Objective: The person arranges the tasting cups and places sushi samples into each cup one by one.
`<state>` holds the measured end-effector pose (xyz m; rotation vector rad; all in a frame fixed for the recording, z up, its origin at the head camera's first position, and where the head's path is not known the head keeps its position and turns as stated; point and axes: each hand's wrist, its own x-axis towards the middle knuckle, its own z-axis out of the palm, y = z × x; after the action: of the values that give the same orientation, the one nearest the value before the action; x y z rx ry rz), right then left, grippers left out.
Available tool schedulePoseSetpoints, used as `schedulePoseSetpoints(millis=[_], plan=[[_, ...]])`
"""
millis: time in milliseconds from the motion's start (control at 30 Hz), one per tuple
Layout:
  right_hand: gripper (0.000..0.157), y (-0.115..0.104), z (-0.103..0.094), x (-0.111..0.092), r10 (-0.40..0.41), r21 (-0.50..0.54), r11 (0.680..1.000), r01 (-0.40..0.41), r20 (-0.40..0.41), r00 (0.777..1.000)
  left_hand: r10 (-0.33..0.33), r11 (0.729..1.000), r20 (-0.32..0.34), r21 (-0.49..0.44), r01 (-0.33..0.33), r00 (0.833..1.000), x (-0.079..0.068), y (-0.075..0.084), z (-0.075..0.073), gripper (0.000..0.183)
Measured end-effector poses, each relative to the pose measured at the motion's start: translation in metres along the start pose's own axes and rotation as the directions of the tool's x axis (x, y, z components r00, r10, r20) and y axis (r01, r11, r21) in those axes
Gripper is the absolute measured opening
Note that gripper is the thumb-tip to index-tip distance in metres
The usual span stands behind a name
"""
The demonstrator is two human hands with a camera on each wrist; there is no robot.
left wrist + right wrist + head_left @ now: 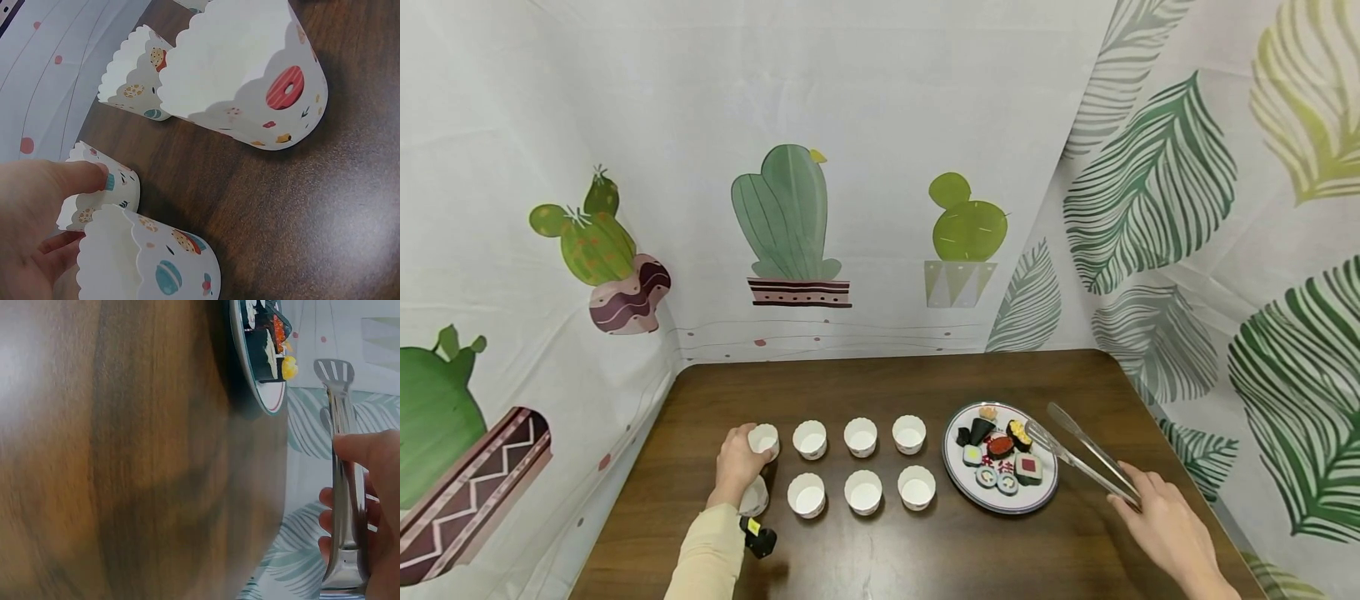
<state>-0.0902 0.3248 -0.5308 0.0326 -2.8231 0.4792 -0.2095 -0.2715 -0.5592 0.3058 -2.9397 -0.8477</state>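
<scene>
At the left end of the rear row, my left hand grips a white paper baking cup printed with small sweets. In the left wrist view the thumb presses on the cup's side, with the fingers round behind it. Another baking cup stands just in front, partly hidden by the hand in the head view. My right hand holds metal tongs, their arms spread apart. The slotted tip reaches over the right rim of a round plate bearing several sushi pieces.
More white baking cups stand in two rows across the middle of the brown wooden table. Behind the table hangs a pale cloth printed with cacti and leaves. A small black device sits at the left wrist.
</scene>
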Motion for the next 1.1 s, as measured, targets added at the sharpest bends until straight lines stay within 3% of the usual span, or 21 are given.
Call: schedulePoseSetpoints(millis=[433,733,1100], plan=[[0.045,0.003,-0.019,-0.003,-0.072,-0.03,0.997,0.075,0.105,0.992,0.009,1.0,-0.01,-0.012,-0.009,1.0,-0.001,-0.001,-0.001,0.061],[0.046,0.003,-0.028,-0.004,-0.044,-0.059,0.996,0.061,0.252,0.967,0.004,1.0,-0.015,-0.013,-0.004,1.0,-0.001,-0.001,-0.001,0.06],[0.047,0.006,-0.026,-0.001,-0.1,-0.088,0.988,0.124,0.238,0.966,-0.002,1.0,-0.002,-0.008,0.002,1.0,-0.001,0.0,-0.002,0.06]])
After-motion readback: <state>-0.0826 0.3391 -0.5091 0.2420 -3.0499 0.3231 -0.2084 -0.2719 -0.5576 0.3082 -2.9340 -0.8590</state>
